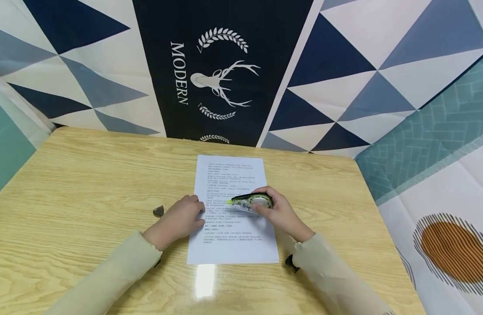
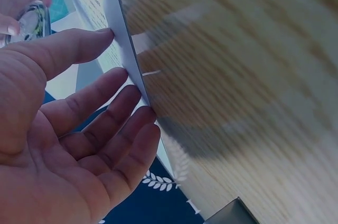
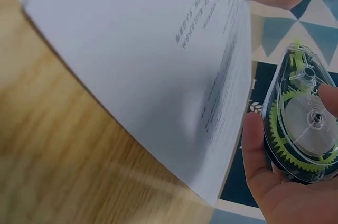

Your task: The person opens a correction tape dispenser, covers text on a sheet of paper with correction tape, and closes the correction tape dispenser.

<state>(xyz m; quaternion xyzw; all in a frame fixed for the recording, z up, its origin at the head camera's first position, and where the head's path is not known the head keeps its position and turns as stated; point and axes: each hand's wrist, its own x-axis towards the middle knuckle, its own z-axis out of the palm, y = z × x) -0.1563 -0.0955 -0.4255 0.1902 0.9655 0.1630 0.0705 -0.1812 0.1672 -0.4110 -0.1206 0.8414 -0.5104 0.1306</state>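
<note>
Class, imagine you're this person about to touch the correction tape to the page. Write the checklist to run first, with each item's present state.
1. Paper on the table, print side up: ok.
2. Left hand at the paper's left edge: ok; how firmly it presses, cannot tell.
3. Correction tape held in the right hand: ok.
4. Tip uncovered: ok, its yellow-green end shows.
5. Tip touching the paper: not ok; the patterned backdrop shows between them in the right wrist view.
6. Which words need covering: cannot tell; the print is too small to read.
</note>
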